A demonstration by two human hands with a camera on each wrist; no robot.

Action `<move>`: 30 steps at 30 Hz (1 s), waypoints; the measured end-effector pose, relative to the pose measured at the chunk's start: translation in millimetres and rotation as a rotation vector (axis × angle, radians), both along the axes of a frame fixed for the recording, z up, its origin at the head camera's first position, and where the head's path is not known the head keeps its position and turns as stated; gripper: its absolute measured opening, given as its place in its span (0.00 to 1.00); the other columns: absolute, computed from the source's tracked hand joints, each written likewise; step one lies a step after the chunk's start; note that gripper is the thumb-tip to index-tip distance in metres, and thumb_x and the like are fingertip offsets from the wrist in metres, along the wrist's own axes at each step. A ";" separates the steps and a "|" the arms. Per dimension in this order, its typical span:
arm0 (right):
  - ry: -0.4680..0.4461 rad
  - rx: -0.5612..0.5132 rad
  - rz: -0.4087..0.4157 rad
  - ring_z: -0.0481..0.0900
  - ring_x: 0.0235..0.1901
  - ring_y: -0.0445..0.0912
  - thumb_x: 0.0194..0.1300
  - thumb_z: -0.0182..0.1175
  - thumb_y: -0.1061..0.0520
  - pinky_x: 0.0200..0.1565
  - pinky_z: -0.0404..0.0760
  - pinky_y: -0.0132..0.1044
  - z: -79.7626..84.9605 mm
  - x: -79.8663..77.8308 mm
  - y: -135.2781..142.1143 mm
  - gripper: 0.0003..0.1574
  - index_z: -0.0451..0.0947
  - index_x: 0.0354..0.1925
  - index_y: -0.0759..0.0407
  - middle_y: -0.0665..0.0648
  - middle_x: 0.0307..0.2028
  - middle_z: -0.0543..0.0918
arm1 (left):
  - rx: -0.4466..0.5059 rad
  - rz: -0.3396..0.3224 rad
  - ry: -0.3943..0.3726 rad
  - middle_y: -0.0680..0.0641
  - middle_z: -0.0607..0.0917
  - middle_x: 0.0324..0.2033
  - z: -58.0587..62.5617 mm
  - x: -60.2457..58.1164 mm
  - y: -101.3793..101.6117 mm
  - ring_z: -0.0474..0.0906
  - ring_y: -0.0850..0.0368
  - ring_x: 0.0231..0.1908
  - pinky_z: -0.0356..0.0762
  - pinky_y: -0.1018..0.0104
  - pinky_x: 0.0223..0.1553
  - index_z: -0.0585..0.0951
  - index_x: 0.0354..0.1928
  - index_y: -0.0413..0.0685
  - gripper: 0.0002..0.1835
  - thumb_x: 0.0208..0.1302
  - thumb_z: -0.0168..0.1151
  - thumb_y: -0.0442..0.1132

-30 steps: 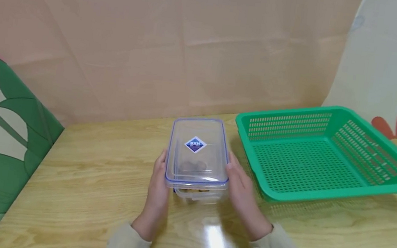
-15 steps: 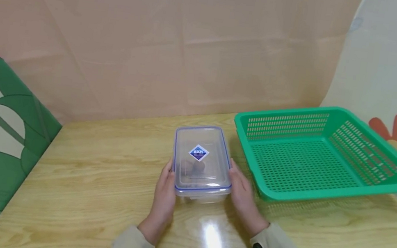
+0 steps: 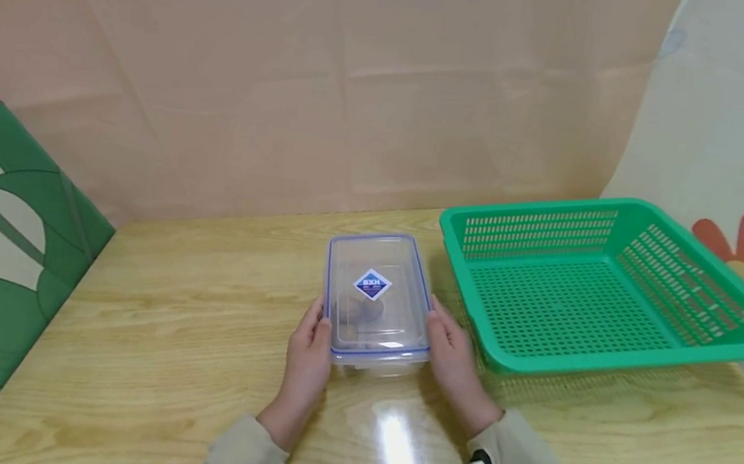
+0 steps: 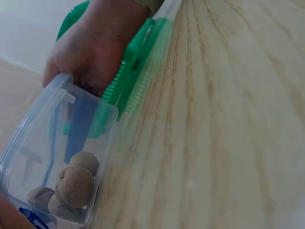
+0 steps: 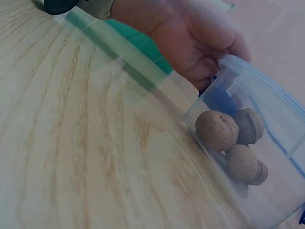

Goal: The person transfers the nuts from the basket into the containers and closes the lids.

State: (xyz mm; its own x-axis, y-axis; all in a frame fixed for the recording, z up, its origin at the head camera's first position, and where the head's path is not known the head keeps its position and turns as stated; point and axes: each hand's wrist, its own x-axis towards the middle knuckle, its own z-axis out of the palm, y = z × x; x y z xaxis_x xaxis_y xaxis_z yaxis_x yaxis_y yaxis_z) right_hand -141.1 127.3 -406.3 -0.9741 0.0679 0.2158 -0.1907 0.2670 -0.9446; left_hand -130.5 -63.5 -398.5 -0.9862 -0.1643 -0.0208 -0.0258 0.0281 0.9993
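Both hands hold a clear plastic food container (image 3: 378, 260) in the middle of the table. Its lid is on, with a blue seal along the rim and a blue-and-white diamond label (image 3: 372, 285). The left hand (image 3: 309, 360) grips the near left side, and the right hand (image 3: 457, 358) the right side, thumbs up by the lid's edge. Inside lie several walnuts (image 5: 217, 131), clustered at the bottom; in the left wrist view the walnuts (image 4: 75, 186) show through the wall. A blue side clip (image 5: 221, 98) hangs by the wall. Contact between container and table is hard to tell.
A green perforated plastic basket (image 3: 579, 308) stands to the right of the container, close to the right hand. The table (image 3: 178, 332) has a light wood grain. A pinkish cloth backdrop (image 3: 238, 76) hangs behind it, with printed panels on both sides.
Over the last second the container has come lower and slightly right, both hands still on it. In the last half second it has barely moved; the walnuts inside have shifted a little.
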 end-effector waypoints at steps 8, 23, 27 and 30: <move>-0.007 -0.018 0.002 0.59 0.65 0.59 0.73 0.39 0.58 0.66 0.61 0.49 0.1 1.6 -0.4 0.28 0.56 0.65 0.74 0.69 0.64 0.62 | -0.114 -0.087 0.021 0.46 0.60 0.68 -1.4 0.7 -6.5 0.54 0.47 0.68 0.52 0.51 0.68 0.58 0.70 0.50 0.25 0.72 0.38 0.38; 0.116 0.048 -0.082 0.59 0.65 0.60 0.69 0.46 0.64 0.66 0.59 0.49 0.4 1.8 -3.2 0.25 0.62 0.61 0.74 0.71 0.63 0.64 | -0.194 -0.114 -0.008 0.53 0.52 0.71 3.3 2.3 -9.0 0.45 0.53 0.70 0.48 0.54 0.70 0.54 0.71 0.57 0.25 0.74 0.36 0.41; 0.252 0.091 -0.131 0.65 0.62 0.59 0.65 0.50 0.68 0.64 0.64 0.32 0.7 1.5 -5.6 0.23 0.67 0.59 0.73 0.70 0.60 0.69 | -0.303 -0.114 0.055 0.55 0.49 0.71 7.9 4.4 -9.3 0.43 0.55 0.71 0.46 0.55 0.70 0.52 0.71 0.57 0.26 0.73 0.37 0.38; 0.321 0.103 -0.141 0.66 0.61 0.61 0.63 0.51 0.70 0.61 0.61 0.18 2.0 1.8 -7.1 0.23 0.68 0.58 0.73 0.71 0.59 0.70 | -0.335 -0.100 0.113 0.52 0.52 0.71 9.2 4.0 -9.8 0.48 0.54 0.70 0.51 0.57 0.69 0.53 0.71 0.53 0.27 0.72 0.40 0.35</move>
